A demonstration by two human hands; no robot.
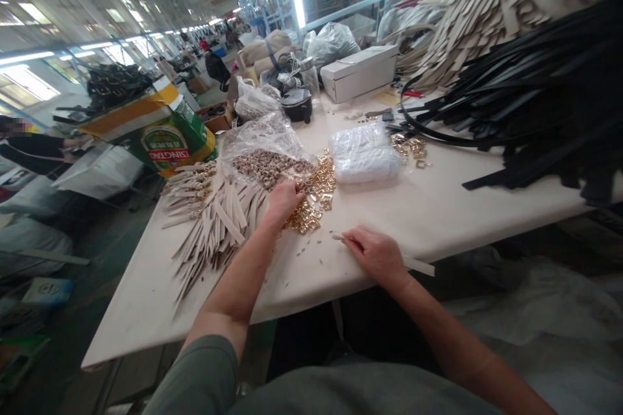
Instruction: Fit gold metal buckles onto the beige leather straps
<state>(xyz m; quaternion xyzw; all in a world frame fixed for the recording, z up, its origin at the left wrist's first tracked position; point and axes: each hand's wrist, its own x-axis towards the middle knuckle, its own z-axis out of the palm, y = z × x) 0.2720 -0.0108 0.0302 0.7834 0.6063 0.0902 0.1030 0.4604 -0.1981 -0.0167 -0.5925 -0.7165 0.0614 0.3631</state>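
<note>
My right hand (377,254) is closed on a pale beige strap (419,265). One end of the strap pokes past the fingertips and its tail comes out behind the wrist. My left hand (284,201) reaches to the near edge of a heap of gold buckles (311,207), its fingers bent together at the pile. Whatever they pinch is too small to make out. Just beyond it, small beige loops (272,168) spill from a clear plastic bag (257,133). Beige straps (214,224) lie fanned out left of my left forearm.
A plastic-wrapped white bundle (364,152) stands mid-table, with a white box (359,72) behind. Black straps (540,91) hang over the table's right side. A green and yellow carton (163,136) borders the left. Another person (34,146) is at far left.
</note>
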